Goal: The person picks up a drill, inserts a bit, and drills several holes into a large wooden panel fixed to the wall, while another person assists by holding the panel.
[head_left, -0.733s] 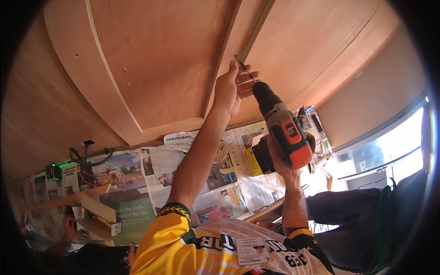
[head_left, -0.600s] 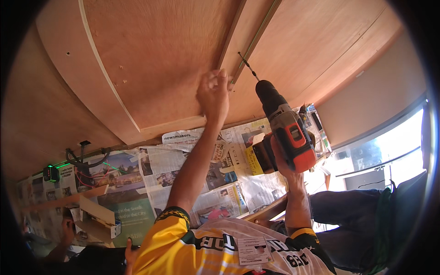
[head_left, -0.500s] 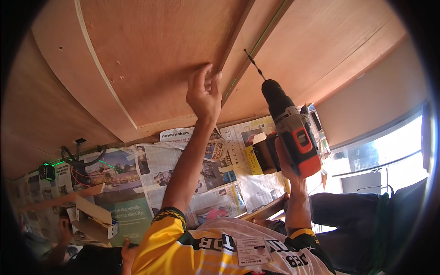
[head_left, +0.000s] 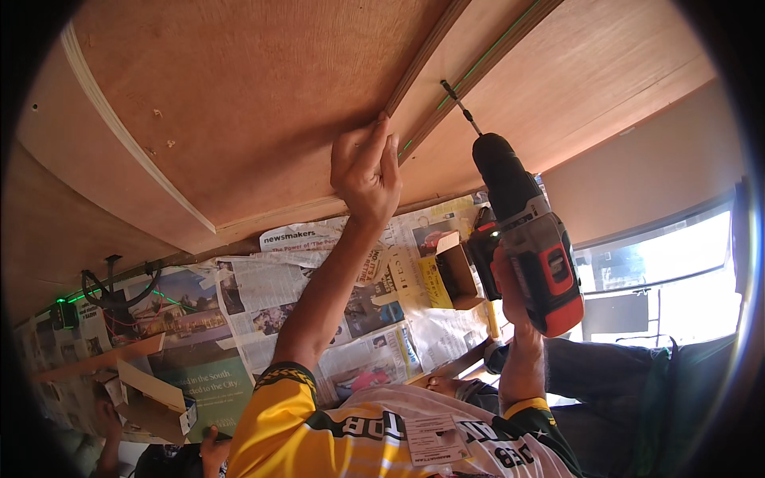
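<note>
My right hand [head_left: 514, 295] grips the handle of a red, black and grey cordless drill [head_left: 542, 255], pointed up at the wooden ceiling. Its long dark bit [head_left: 464, 107] has its tip at a wooden strip [head_left: 486, 68] with a green laser line along it; whether the tip has entered the wood I cannot tell. My left hand [head_left: 366, 175] is raised beside the drill, its fingers bent and drawn together at the near edge of a raised plywood board [head_left: 422, 60]. Anything between those fingertips is too small or hidden to make out.
Newspaper sheets [head_left: 279, 275] cover the surface below the ceiling. On it stand an open yellow and brown box [head_left: 446, 275] and, at left, a laser level [head_left: 64, 313]. Another person's hand [head_left: 213, 450] shows near an open cardboard box [head_left: 155, 402]. A bright window [head_left: 661, 247] is at right.
My left hand's fingers have drawn closer together at the board's edge. The drill sits slightly further right and lower in view, its bit still up at the strip. The whole view has shifted a little.
</note>
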Demonstrator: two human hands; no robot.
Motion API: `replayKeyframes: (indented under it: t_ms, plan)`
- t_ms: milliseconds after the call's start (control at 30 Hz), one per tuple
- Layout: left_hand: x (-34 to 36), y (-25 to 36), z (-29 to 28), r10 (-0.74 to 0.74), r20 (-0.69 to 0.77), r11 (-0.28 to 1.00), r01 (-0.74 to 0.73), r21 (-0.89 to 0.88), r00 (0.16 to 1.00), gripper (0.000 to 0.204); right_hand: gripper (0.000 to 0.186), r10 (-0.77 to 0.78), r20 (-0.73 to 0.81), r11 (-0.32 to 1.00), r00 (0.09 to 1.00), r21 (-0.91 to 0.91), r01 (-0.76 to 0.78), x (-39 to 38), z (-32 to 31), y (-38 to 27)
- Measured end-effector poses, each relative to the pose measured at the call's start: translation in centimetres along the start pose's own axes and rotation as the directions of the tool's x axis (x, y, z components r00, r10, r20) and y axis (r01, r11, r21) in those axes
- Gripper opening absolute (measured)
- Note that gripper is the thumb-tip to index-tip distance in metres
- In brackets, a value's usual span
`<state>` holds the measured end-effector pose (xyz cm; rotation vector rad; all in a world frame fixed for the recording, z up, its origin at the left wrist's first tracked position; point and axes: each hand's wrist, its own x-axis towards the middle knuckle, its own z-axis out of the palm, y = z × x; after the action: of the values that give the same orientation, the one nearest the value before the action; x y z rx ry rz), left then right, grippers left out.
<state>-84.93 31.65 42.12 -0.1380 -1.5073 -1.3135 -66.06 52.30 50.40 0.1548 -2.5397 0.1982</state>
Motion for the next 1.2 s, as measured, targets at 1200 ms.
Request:
replayKeyframes:
  t_ms: [1200]
  plan:
    - [1.4, -1.8, -0.7, -0.014, 0.029, 0.993, 0.017, -0.12, 0.999, 0.023, 0.047, -0.279, -0.051, 0.947, 0.959, 0.151, 0.283, 9.1, -5.4, -3.8]
